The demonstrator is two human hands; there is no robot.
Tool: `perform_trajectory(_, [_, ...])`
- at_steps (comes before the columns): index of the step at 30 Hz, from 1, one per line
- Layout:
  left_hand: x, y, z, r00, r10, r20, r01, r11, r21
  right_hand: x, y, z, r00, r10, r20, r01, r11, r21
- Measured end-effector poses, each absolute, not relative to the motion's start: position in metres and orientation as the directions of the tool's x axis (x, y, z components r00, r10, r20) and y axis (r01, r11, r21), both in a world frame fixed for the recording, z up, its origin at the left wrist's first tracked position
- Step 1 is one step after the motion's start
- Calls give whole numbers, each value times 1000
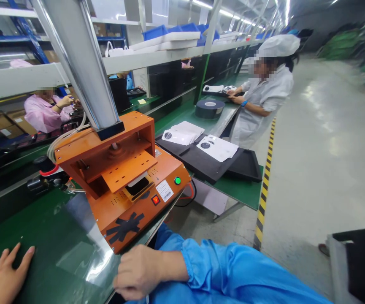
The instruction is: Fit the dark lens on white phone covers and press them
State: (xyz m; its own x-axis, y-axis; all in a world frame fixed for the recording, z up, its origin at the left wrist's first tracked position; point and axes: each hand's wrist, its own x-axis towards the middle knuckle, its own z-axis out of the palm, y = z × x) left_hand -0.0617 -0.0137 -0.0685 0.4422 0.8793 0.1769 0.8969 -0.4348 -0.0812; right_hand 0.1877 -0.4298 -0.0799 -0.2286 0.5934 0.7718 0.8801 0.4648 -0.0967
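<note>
Resting flat, fingers spread, left hand (1,276) lies on the green desk (43,240) at its near edge. Right hand (141,272), loosely curled and holding nothing, sits on the near edge, touching a clear film sheet (84,253) just before the orange press (122,177).

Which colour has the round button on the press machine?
Green button, on the orange press; head view.
</note>
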Motion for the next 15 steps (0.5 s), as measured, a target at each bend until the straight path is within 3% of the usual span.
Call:
perform_trajectory(5, [-38, -55, -32, 364, 930, 53, 925, -368, 93, 226, -451, -8, -30, 472, 881, 912, 374, -169])
perform_trajectory(8, [-34, -66, -25, 369, 928, 50, 919, -373, 129, 247, -460, 15, 227, 478, 849, 860, 310, -404])
perform_trajectory(10, [-35, -69, -24, 373, 926, 53, 914, -377, 147, 264, -463, 25, 504, 485, 715, 693, 267, -670])
perform_trajectory(12, [-37, -68, -25, 375, 925, 55, 911, -379, 162, 283, -463, 34, 736, 463, 493, 392, 302, -869])
perform_trajectory(15, [-38, -66, -26, 368, 929, 44, 915, -370, 161, 312, -456, 49, 839, 497, 220, -39, 459, -888])
